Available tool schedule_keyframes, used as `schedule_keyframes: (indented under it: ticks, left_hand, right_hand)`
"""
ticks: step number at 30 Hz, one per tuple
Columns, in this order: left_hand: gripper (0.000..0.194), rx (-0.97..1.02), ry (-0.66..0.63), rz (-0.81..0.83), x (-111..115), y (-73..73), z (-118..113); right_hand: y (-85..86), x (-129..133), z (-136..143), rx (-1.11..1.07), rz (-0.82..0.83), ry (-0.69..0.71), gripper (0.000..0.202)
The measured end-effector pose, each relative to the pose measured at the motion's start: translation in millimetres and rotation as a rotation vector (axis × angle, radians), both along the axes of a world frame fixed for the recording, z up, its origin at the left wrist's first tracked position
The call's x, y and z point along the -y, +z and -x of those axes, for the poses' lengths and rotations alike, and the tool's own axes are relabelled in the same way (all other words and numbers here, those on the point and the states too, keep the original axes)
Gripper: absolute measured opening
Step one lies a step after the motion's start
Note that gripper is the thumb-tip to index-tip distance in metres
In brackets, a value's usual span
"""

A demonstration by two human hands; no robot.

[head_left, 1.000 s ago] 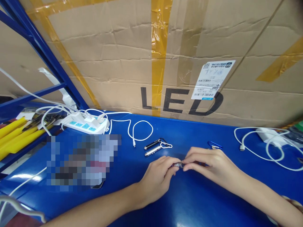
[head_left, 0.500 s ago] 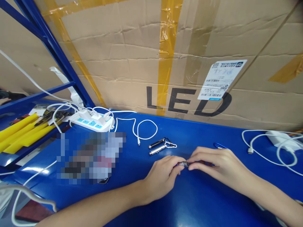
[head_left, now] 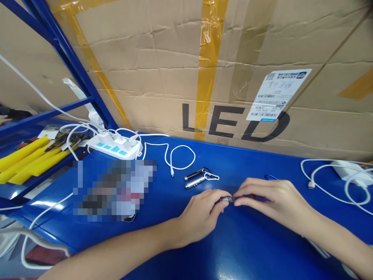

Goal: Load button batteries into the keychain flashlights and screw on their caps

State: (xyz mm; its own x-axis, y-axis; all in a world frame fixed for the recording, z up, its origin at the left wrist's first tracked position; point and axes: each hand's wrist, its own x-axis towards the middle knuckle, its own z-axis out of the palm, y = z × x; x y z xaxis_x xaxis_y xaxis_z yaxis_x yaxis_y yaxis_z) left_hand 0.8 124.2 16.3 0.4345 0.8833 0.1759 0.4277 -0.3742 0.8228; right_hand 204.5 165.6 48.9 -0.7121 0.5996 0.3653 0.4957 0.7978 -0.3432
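Between my hands is a small dark metallic piece (head_left: 227, 198), mostly hidden by fingers. My left hand (head_left: 204, 212) is closed around its left end. The fingertips of my right hand (head_left: 266, 196) pinch at its right end; what lies inside that pinch is too small to make out. Just beyond my left hand, a black penlight (head_left: 194, 174) and a silver penlight (head_left: 195, 182) lie side by side on the blue table (head_left: 233, 249), with a silver carabiner clip (head_left: 212, 176) at their right. A blue clip (head_left: 271, 177) shows partly behind my right hand.
A large cardboard box (head_left: 169, 70) stands at the back. A white power strip (head_left: 116, 147) with cables sits at the left, near yellow-handled tools (head_left: 35, 159) and a blurred-out patch. A white adapter (head_left: 351, 171) with a coiled cable lies at the right. Blue shelf bars rise at upper left.
The view has shifted slightly. Both hands remain together at the small metallic piece, with little change in their grip.
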Motion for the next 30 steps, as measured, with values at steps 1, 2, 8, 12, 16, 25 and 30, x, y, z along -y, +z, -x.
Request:
schedule_keyframes:
  ticks: [1, 2, 8, 12, 16, 25, 30]
  left_hand:
    - [0.024, -0.003, 0.001, -0.002, 0.1, -0.1, 0.0]
    - [0.024, -0.008, 0.0, -0.005, 0.3, -0.2, 0.0]
    - [0.023, -0.019, 0.013, -0.017, 2.0, 1.8, -0.1]
    - [0.023, -0.008, 0.007, -0.014, 1.5, 1.7, 0.7]
    - [0.021, -0.013, -0.011, 0.016, 0.7, 0.0, 0.7]
    - [0.008, 0.042, -0.04, 0.09, 2.9, -1.2, 0.6]
    - [0.005, 0.086, -0.032, 0.006, 4.2, -5.2, 0.1]
  right_hand:
    - [-1.0, -0.1, -0.7, -0.007, 0.01, 0.006, 0.017]
    - [-1.9, -0.2, -1.5, -0.012, 0.022, 0.018, 0.015]
    - [-2.4, -2.1, -3.0, -0.01, 0.039, 0.065, 0.011]
    - [-2.9, -2.0, -1.3, -0.038, 0.064, 0.065, 0.011]
    - [-4.7, 0.1, 3.5, -0.103, 0.182, 0.051, 0.014]
    - [-1.9, 4.3, 12.8, -0.095, 0.497, -0.156, 0.02]
    - [-3.8, 4.4, 15.6, -0.073, 0.665, -0.257, 0.023]
